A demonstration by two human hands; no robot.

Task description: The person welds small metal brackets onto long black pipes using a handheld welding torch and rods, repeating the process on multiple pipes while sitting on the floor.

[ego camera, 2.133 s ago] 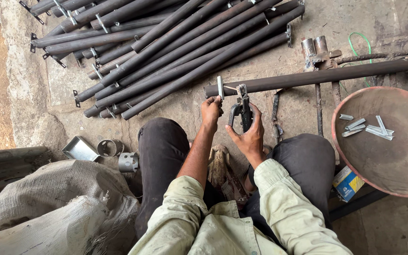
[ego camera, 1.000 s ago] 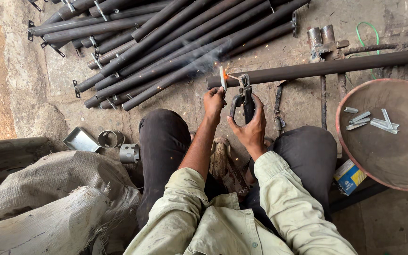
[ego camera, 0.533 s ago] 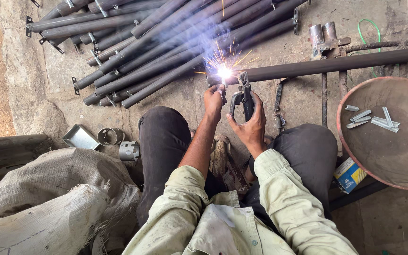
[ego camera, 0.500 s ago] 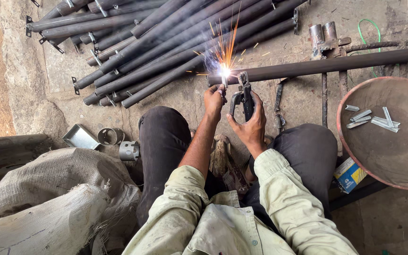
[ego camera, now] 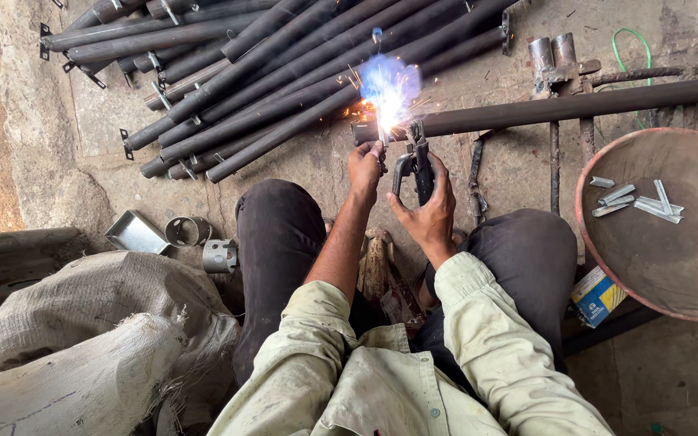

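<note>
Right hand [ego camera: 430, 211] gripping a dark welding holder [ego camera: 415, 161]; left hand [ego camera: 365, 165] pinching a small piece, hard to make out, at the end of the round steel pipe [ego camera: 575, 105], where a bright arc [ego camera: 388, 87] is flaring. A rusty shallow pan [ego camera: 648, 258] is holding flat metal clips [ego camera: 636, 202]. Dark pipes [ego camera: 284, 73] are lying stacked on rough concrete.
</note>
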